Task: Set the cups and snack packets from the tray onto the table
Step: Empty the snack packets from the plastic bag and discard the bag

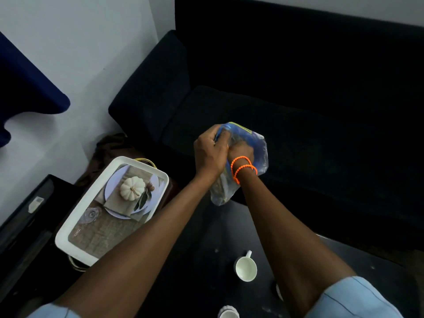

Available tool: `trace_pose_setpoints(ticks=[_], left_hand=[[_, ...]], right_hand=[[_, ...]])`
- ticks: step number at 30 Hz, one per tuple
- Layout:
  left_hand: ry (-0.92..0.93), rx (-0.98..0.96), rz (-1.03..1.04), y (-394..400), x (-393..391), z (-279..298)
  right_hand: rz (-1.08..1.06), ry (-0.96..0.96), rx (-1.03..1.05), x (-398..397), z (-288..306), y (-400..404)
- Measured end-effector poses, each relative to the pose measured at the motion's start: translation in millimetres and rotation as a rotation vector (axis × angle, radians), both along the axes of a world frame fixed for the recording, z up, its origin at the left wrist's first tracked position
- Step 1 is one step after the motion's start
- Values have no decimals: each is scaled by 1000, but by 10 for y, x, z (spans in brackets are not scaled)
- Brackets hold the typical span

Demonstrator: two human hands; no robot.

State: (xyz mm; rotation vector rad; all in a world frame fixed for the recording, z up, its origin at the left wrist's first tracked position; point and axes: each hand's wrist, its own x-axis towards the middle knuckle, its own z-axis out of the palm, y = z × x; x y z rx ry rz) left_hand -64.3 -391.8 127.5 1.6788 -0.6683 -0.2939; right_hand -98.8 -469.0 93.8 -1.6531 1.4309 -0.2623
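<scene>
Both hands hold a clear and blue snack packet (259,145) in the air above the far edge of the black table (202,260). My left hand (210,152) grips its top edge. My right hand (241,151), with orange bracelets at the wrist, is closed on the packet beside the left. The white tray (63,237) with a printed pumpkin picture lies at the left with nothing standing on it. A white cup (246,268) stands upright on the table between my forearms. Another white cup (228,312) shows at the bottom edge.
A black sofa (298,99) fills the space behind the table. A brown cloth (110,145) lies on the floor by the wall. A black unit (25,216) stands at the left. A third white object (278,292) peeks out beside my right arm.
</scene>
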Motion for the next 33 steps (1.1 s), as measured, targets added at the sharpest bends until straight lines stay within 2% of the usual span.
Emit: trace_pose_setpoints(ticks=[3,6,9,11,13,15,18,21,23,24,26,27,30,31,33], left_hand=[[7,21,52,-31,56,-64],[28,50,110,-40,142,-128],[88,70,213,-27,295,-200],[95,85,264,1,399,-211],[100,83,300,41,489,-207],[103,81,318,81,553,-214],[88,85,286,138,544,-244],[71,109,213,174,437,-315],[63,130,187,200,363,-387],[59,137,179,216,334,-430],[58,147,153,246,281,-520],[61,157,140,256,255,-556],[93,198,115,261,150,-620],[99,210,99,257,95,-625],[101,218,46,242,-57,-600]], right_hand=[[174,93,-127,-53,80,-44],[282,-3,-277,-102,341,-80],[162,-233,-246,-319,615,-171],[99,-495,-170,-599,663,-236],[-42,-731,-56,-982,524,-257],[-255,-800,125,-1403,148,-219],[-448,-566,308,-1865,-638,18],[-390,-278,400,-2064,-1327,373],[-328,-165,450,-2113,-1577,538],[-321,-87,422,-2111,-1611,580],[-338,97,215,-2090,-1506,574],[-375,87,93,-2043,-1351,554],[-430,-276,-246,-1816,-704,538],[-378,-403,-321,-1723,-512,523],[-169,-577,-298,-1492,-212,477]])
